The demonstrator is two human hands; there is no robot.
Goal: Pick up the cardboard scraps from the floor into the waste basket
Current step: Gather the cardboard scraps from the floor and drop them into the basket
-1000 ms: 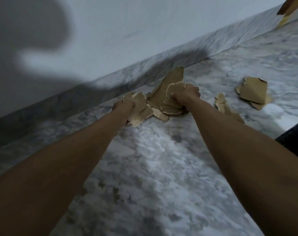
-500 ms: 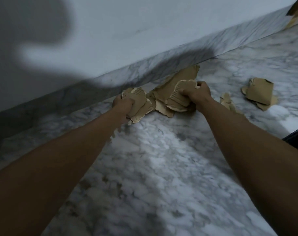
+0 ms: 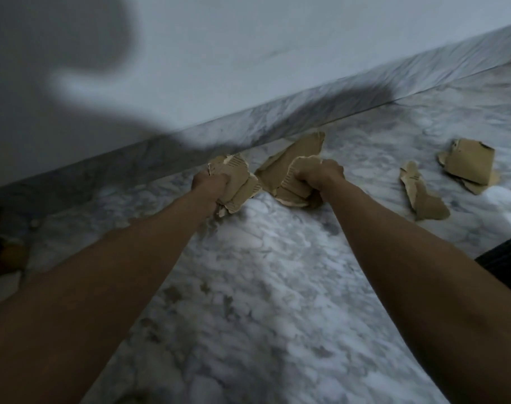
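both hands, left and right, clamped on cardboard scraps.

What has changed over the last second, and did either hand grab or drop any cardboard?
Hardly anything. The left hand and right hand still clutch their scraps, nothing grabbed or dropped. The large scrap by the wall and the two pieces on the floor lie as before.

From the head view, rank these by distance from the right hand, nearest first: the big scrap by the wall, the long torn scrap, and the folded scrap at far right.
Measured from the right hand, which is closed on its own scraps:
1. Big scrap by the wall: just behind the hand, toward the skirting.
2. Long torn scrap: on the floor to its right.
3. Folded scrap: farthest right.
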